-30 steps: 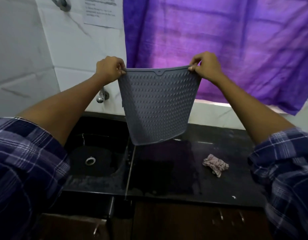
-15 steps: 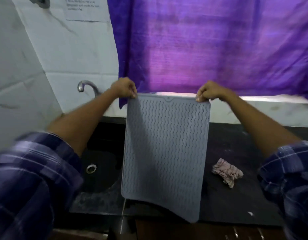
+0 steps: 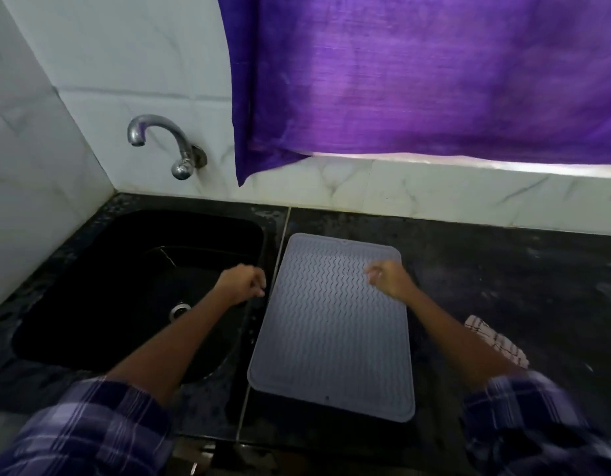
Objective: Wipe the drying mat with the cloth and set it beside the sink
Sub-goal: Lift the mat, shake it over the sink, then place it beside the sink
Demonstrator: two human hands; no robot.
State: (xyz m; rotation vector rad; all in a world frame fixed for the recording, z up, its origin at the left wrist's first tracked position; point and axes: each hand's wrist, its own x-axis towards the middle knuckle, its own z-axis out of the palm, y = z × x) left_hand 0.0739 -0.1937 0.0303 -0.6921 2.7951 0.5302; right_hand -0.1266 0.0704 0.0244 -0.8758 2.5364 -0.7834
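One drying mat lies flat on the desk between two loosely curled, empty hands, left hand and right hand. One cloth sits beyond the right forearm, one sink under the left

Grey drying mat lies flat on dark tabletop, wavy ribs up, just beside black sink. Cloth (pale, dark-checked) crumpled to the mat's right, partly hidden.

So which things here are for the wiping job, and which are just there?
For the job: drying mat, cloth, sink, left hand, right hand.
Just there: tap, purple curtain, tiled wall.
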